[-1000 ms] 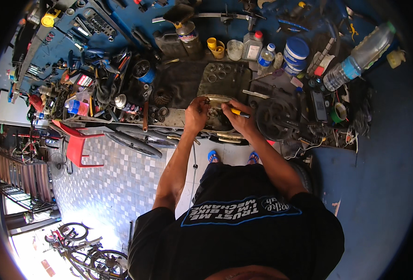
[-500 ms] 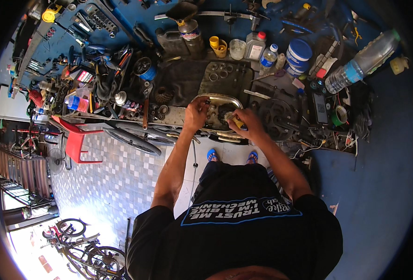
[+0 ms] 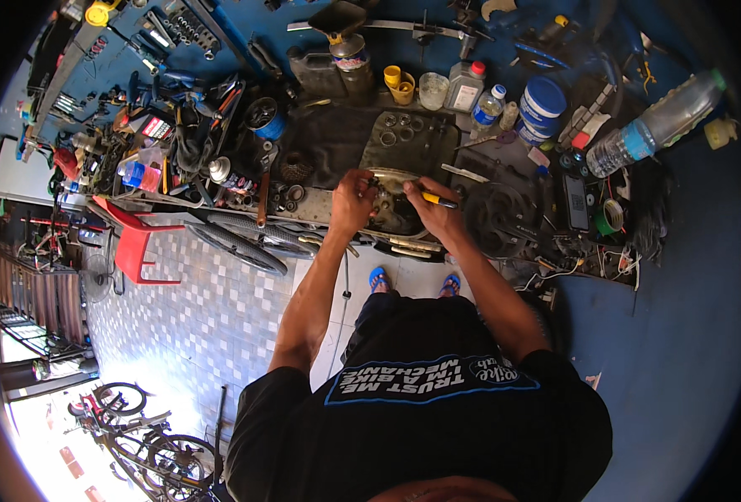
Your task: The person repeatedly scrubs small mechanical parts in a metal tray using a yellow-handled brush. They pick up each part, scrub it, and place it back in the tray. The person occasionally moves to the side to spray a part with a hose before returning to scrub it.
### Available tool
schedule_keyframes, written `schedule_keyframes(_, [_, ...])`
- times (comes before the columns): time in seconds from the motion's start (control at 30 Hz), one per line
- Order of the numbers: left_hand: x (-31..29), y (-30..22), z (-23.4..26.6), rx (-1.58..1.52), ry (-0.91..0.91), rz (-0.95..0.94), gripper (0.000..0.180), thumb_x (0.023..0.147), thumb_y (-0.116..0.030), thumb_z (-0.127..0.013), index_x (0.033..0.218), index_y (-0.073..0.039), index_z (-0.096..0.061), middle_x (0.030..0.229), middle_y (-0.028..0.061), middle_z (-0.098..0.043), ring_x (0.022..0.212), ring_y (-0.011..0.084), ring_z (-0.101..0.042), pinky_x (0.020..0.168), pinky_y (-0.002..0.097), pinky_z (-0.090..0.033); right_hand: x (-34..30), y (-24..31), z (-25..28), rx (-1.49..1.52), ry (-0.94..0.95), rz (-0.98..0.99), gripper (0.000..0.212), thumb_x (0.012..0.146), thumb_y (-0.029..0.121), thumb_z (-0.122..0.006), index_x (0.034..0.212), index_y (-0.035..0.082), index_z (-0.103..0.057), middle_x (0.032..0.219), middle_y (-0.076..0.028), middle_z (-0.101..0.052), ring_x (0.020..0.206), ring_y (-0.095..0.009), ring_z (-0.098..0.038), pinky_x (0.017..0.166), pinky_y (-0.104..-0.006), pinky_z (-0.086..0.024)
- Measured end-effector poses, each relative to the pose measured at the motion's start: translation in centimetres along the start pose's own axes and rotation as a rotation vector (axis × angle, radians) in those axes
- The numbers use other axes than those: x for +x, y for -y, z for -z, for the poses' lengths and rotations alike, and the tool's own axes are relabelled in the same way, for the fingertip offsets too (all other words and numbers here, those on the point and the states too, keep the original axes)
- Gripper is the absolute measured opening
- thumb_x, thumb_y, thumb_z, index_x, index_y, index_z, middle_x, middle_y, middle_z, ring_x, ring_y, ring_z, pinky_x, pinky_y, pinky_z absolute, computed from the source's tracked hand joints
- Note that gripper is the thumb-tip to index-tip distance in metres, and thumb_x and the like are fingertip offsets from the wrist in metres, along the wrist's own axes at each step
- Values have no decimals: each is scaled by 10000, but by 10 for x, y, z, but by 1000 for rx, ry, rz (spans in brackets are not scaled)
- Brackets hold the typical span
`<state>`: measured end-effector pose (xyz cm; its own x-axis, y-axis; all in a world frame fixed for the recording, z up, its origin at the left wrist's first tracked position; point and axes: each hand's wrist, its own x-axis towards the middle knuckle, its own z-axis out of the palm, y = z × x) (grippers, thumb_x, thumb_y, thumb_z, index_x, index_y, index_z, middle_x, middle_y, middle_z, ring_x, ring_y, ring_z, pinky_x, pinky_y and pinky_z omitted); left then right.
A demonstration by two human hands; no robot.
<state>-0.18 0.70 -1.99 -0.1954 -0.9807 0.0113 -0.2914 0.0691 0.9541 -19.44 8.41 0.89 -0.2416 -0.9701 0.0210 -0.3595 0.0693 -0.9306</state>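
Over a metal tray (image 3: 400,174) at the bench's near edge, my left hand (image 3: 352,203) is closed on a small dark metal part (image 3: 373,181), mostly hidden by the fingers. My right hand (image 3: 440,219) grips a brush (image 3: 439,200) with a yellow and black handle, its end sticking out to the right. The brush's working end is by the left hand's part, too small to make out clearly. Several small parts lie in the tray between the hands. Behind it, metal rings (image 3: 398,128) rest on a dark flat plate (image 3: 379,151).
Left of the tray are a cogged sprocket stack (image 3: 293,169), a wrench (image 3: 263,188) and a spray can (image 3: 228,174). A chainring crankset (image 3: 500,219) and a phone (image 3: 574,201) lie to the right. Bottles and a blue-white tub (image 3: 542,109) line the back. A bicycle wheel (image 3: 237,243) leans below the bench.
My right hand has lifted the brush from the tray's right side and turned it, bringing it nearer the left hand. The left hand keeps its hold on the small part.
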Motion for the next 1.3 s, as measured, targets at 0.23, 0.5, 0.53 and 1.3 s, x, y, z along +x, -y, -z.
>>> schedule_keyframes(0.23, [5,13,3,195,-32,-211,364,824,-37,-793,1174,-61,-694,879,34,-655,817,142,-660,648,334,-541,2,-21,-2,85,-7,62,320,1002,340,-730,978,22,-715,758,-45,-654,696,-73,-566,620,-278,-454])
schedule_keyframes(0.5, [9,15,4,-245,100,188,349,908,-11,-677,1255,-2,-640,942,85,-648,819,183,-660,750,333,-605,-14,-44,15,-397,53,490,261,863,307,-813,948,68,-751,817,-133,-716,787,-353,-665,740,-457,-525])
schedule_keyframes(0.53, [8,11,3,-427,148,270,341,924,9,-648,1264,11,-628,953,96,-643,817,193,-658,763,340,-616,-17,-43,18,-421,71,475,275,864,312,-815,955,61,-749,828,-136,-723,787,-347,-677,737,-439,-534])
schedule_keyframes(1.3, [3,-3,-6,-805,47,493,427,954,79,-567,1360,113,-437,1014,185,-646,778,236,-688,784,379,-650,5,16,-7,-290,-31,377,164,939,231,-749,995,79,-723,847,-162,-697,821,-336,-704,709,-399,-541])
